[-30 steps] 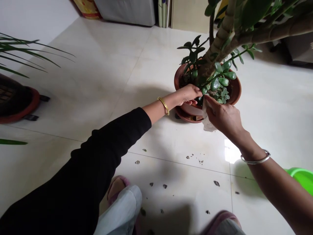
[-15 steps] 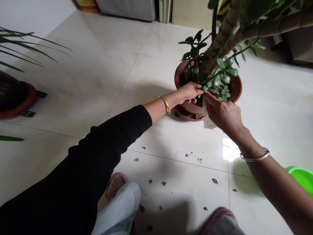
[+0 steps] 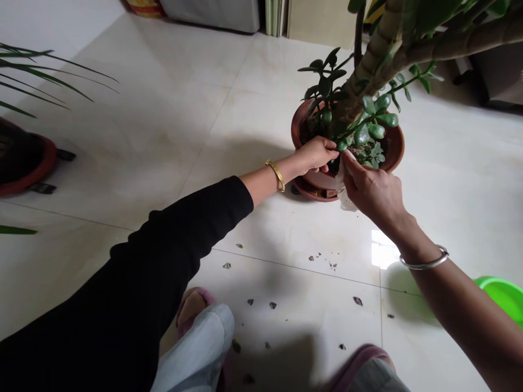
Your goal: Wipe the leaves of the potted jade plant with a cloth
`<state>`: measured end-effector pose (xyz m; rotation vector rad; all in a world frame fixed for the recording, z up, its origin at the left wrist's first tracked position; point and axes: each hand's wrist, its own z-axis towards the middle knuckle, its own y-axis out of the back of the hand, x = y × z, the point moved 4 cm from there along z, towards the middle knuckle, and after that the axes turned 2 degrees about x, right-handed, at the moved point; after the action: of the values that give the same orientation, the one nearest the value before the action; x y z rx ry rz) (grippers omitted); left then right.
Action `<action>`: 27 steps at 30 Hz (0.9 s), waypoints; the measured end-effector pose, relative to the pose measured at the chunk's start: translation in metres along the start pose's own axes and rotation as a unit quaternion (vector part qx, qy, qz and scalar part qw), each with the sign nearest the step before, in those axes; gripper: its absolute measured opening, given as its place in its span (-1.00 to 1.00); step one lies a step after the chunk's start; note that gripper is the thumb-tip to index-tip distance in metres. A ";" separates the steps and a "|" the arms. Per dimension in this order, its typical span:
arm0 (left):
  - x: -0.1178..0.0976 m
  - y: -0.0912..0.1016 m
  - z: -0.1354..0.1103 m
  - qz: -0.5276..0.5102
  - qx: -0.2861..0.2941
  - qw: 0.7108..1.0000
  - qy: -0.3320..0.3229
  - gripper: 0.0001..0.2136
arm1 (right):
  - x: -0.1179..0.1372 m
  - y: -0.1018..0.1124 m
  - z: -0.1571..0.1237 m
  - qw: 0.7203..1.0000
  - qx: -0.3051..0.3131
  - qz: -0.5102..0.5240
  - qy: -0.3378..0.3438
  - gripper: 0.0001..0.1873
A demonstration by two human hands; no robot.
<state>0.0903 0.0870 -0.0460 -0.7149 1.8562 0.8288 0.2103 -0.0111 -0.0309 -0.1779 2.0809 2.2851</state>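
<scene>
A jade plant (image 3: 370,128) with thick green leaves grows in a brown clay pot (image 3: 395,148) that stands on a saucer on the pale tiled floor. My left hand (image 3: 316,155) reaches over the pot's near rim, its fingers curled around a low leafy stem. My right hand (image 3: 373,190) is closed on a whitish cloth (image 3: 346,200) and presses it against a leaf at the pot's front edge. A gold bangle sits on my left wrist and a silver one on my right.
Bits of dirt and leaf (image 3: 359,300) lie scattered on the tiles near my feet. A green basin (image 3: 504,296) shows at the right edge. Another potted plant with long thin leaves (image 3: 24,163) stands at the far left. Furniture lines the back wall.
My right hand has crept a little up and toward the pot with the cloth. My left hand stays on the stem. The view has shifted slightly.
</scene>
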 end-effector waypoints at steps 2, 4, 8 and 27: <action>0.000 0.000 0.000 0.004 -0.005 1.000 0.006 -0.74 | -0.001 -0.001 -0.005 1.000 0.000 -0.005 0.011 -0.39; 0.000 0.000 0.000 0.007 -0.006 1.000 0.012 -0.71 | -0.003 -0.002 -0.010 1.000 -0.002 -0.008 0.018 -0.38; 0.001 0.004 0.005 0.023 0.022 0.999 0.025 -0.76 | -0.009 -0.004 -0.016 1.000 0.002 -0.012 0.017 -0.38; 0.007 0.009 0.020 -0.008 0.074 0.994 0.079 -0.85 | -0.011 -0.003 -0.003 0.999 0.025 -0.020 -0.038 -0.38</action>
<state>0.0912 0.1071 -0.0564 -0.7176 2.0277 0.6315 0.2218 -0.0136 -0.0328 -0.1263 2.0758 2.1784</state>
